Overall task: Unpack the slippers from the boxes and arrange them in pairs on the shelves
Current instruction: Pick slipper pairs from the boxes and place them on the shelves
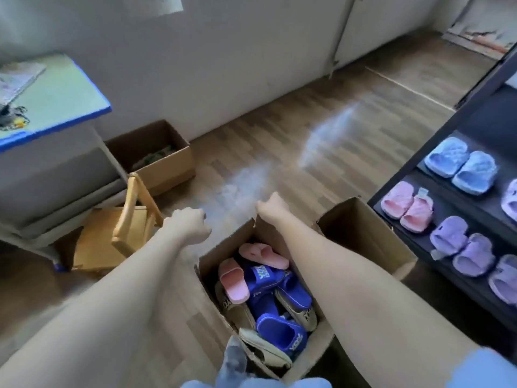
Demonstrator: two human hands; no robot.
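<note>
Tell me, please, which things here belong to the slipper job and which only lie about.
Job: full box, slippers in it, second box, shelf, paired slippers on it; perhaps far box, contents unclear.
Lying about: wooden chair, table, papers on it.

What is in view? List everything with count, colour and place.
full box: one, brown cardboard, floor, between the arms
second box: one, brown, right of it by the shelf
far box: one, brown, by the wall
slippers in the full box: heap, blue, pink, beige; count unclear
shelf: one, black, right edge
blue pair: two, upper shelf
pink pair: two, shelf below
purple slippers: at least four, shelves, some cut off
chair: one, wooden, left
table: one, green top, blue edge, far left
left hand: curled, nothing seen in it, left of the full box
right hand: at the full box's far rim, grip unclear
</note>
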